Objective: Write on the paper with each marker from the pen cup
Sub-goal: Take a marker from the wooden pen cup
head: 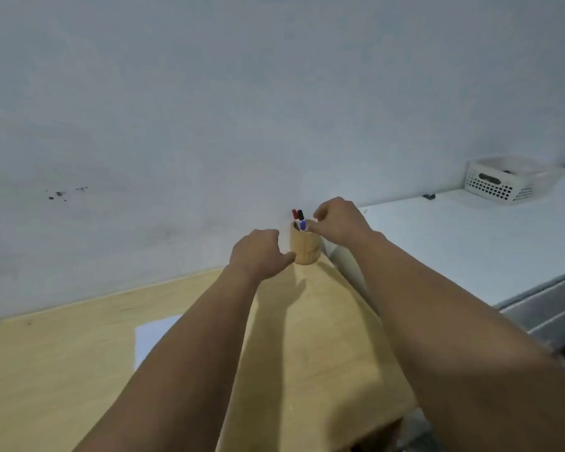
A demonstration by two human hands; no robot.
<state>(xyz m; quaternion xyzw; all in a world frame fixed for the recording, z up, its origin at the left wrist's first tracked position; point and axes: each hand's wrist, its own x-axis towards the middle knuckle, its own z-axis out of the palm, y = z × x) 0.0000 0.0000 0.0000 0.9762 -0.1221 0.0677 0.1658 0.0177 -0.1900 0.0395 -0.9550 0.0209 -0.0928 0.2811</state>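
**A:** Status from head cam?

**B:** Pen cup (304,246) sits at the far right corner of my wooden desk (62,370), up against the wall (209,93). Three markers stand in it: red (295,214), black (300,215), blue (303,225). Blue one sits lower and nearer than the other two.

**A:** Hands?

**B:** My left hand (258,254) is on the cup's left side, thumb touching the wall of the cup low down, fingers curled round behind it. Looks like a loose wrap on the cup. My right hand (340,220) is just right of the rim, fingers bunched narrow, tips right beside the blue cap. Can't tell if they actually pinch it, frame is soft there.

**A:** Paper?

**B:** Paper (152,334) is flat on the desk, nearer and to the left, partly hidden under my left forearm. Well apart from the cup.

**A:** Anything else in shot?

**B:** White surface (470,243) to the right of the desk, with a white perforated basket (499,184) at its far end.
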